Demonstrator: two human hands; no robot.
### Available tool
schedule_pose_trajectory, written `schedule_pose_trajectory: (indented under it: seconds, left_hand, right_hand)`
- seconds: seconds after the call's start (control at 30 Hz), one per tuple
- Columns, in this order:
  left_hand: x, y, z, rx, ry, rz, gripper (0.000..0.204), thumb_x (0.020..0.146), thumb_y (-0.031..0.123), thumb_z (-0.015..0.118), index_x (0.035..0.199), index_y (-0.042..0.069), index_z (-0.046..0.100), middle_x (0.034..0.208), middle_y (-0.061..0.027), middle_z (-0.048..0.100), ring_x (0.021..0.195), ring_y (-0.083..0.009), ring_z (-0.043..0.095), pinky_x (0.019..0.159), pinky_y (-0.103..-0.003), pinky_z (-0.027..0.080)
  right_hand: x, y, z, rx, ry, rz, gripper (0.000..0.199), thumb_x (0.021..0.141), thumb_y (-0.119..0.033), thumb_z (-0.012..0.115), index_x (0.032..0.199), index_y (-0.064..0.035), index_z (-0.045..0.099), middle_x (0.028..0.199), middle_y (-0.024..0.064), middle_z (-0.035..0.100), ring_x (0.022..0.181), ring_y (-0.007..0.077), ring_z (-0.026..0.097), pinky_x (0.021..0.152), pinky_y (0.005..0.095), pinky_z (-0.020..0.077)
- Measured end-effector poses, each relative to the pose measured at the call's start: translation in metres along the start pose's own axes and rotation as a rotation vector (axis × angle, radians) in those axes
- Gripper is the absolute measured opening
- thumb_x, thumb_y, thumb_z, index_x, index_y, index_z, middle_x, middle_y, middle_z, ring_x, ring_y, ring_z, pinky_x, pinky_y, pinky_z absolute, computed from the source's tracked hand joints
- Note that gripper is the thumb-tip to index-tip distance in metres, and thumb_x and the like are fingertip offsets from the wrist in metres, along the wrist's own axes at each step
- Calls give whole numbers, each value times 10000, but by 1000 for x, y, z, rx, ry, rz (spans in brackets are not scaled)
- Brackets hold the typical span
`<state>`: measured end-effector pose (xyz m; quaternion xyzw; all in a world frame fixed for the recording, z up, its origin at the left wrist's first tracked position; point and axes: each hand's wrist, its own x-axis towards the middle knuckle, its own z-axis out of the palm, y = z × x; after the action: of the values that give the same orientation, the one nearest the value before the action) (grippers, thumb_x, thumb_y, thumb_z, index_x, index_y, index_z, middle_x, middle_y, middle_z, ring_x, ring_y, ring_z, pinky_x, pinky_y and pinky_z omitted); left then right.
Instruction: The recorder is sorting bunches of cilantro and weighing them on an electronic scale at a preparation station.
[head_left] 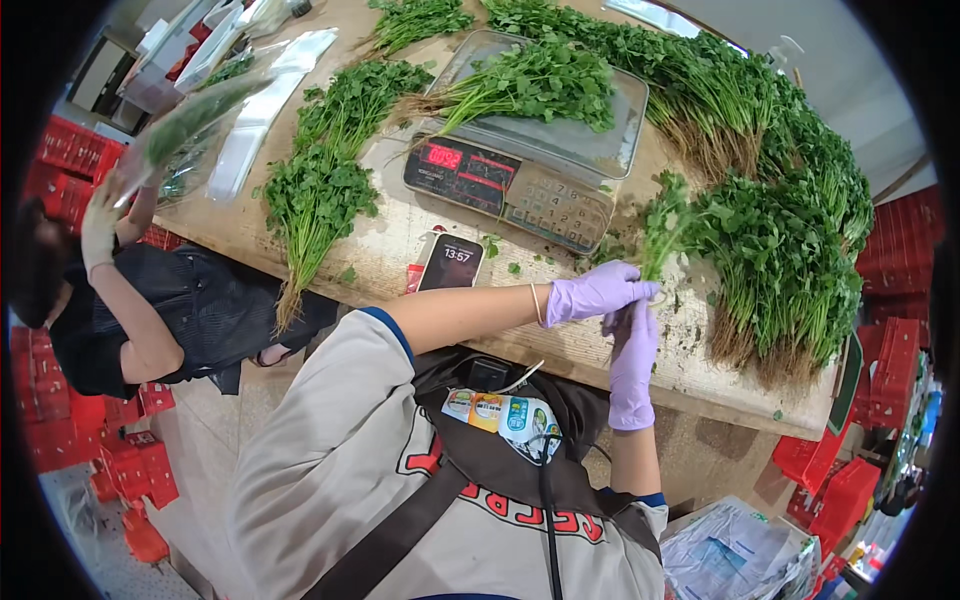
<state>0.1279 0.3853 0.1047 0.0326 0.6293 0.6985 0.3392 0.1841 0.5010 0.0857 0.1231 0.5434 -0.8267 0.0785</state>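
A small sprig bunch of coriander [664, 228] stands up from my hands over the table, its leaves pointing away from me. My left hand [598, 293], in a purple glove, is closed round its lower stems. My right hand [633, 365], gloved alike, meets the left from below, fingers pinched at the root end; the roots are mostly hidden by the fingers. Just beyond my hands is a digital scale [560, 205] with a lit red display. A larger coriander bunch [545, 85] lies on its pan, roots toward the left.
Heaped coriander [775, 260] covers the table's right side; more bunches [320, 190] lie left. A phone [452, 262] rests near the front edge of the wooden table [690, 385]. At left, a gloved co-worker [100, 225] handles a clear bag [185, 125]. Red crates [840, 500] stand around.
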Motion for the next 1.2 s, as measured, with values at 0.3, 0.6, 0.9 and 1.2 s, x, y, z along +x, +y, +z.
schedule_pose_trajectory:
  seconds: [0.3, 0.6, 0.9, 1.2]
  left_hand:
    - [-20, 32, -49, 707, 318, 437, 381, 932, 353, 450, 857, 17, 614, 792, -152, 626, 762, -295, 611, 708, -375, 469]
    - [-72, 90, -243, 1177, 883, 554, 296, 913, 278, 474, 950, 5, 583, 834, -210, 582, 819, -376, 561, 733, -416, 447]
    - [-75, 88, -287, 1459, 848, 142, 422, 843, 302, 550, 1176, 47, 512, 1091, -219, 529, 1020, -347, 515, 883, -400, 424]
    - [-40, 109, -248, 2064, 389, 852, 410, 725, 52, 518, 1116, 162, 572, 1239, -68, 512, 1210, -251, 435, 1081, -466, 235]
  right_hand:
    - [3, 0, -10, -362, -229, 12, 371, 937, -246, 495, 1172, 41, 503, 900, 75, 625, 783, 142, 596, 728, 265, 464]
    - [16, -2, -37, -368, -86, -10, 249, 923, -182, 487, 1071, 5, 560, 837, 53, 631, 763, 131, 593, 738, 260, 459]
    - [18, 2, -44, -399, -115, 14, 260, 927, -197, 473, 1066, -12, 590, 810, 39, 630, 764, 121, 597, 733, 247, 457]
    - [18, 4, -38, -426, -122, 29, 257, 925, -194, 472, 1064, -10, 586, 815, 37, 636, 753, 121, 601, 729, 248, 459]
